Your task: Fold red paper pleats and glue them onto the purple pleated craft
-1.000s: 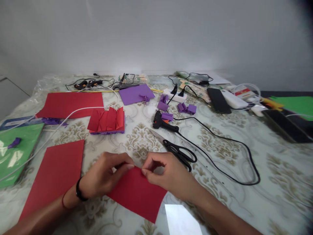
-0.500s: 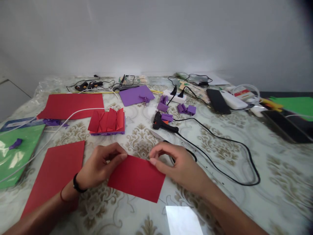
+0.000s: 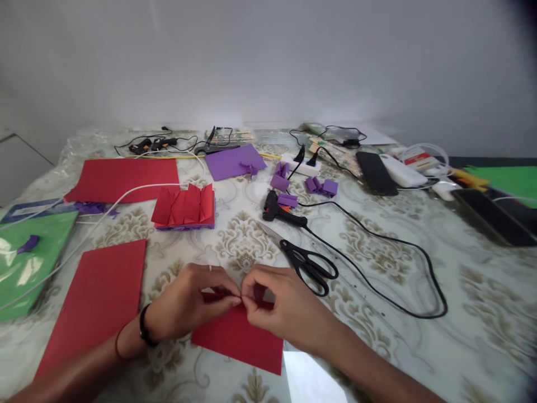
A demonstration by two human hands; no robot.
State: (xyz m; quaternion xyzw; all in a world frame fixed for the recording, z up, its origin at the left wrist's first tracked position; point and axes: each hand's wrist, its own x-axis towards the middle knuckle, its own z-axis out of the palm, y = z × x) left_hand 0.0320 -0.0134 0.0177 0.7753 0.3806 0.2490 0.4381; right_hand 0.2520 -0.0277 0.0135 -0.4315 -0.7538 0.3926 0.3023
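A small red paper sheet [image 3: 239, 338] lies on the patterned table near the front edge. My left hand [image 3: 191, 302] and my right hand [image 3: 279, 308] both pinch its far edge, with their fingertips meeting in the middle. The far strip of the sheet looks folded over toward me under the fingers. Black-handled scissors [image 3: 304, 260] lie just beyond my right hand. A larger red sheet [image 3: 94, 299] rests to the left of my left wrist.
A stack of folded red and purple pieces [image 3: 184, 207] sits mid-table. A black glue gun [image 3: 279, 211] trails a looping cable [image 3: 398, 252] to the right. Further back lie a red sheet [image 3: 121, 179], purple paper [image 3: 232, 161] and a power strip [image 3: 300, 163]. Green sheets [image 3: 29, 263] lie at left.
Both hands have come together at the middle of the sheet's far edge, folding it over. The sheet has slid nearer to me, and the scissors are uncovered again.
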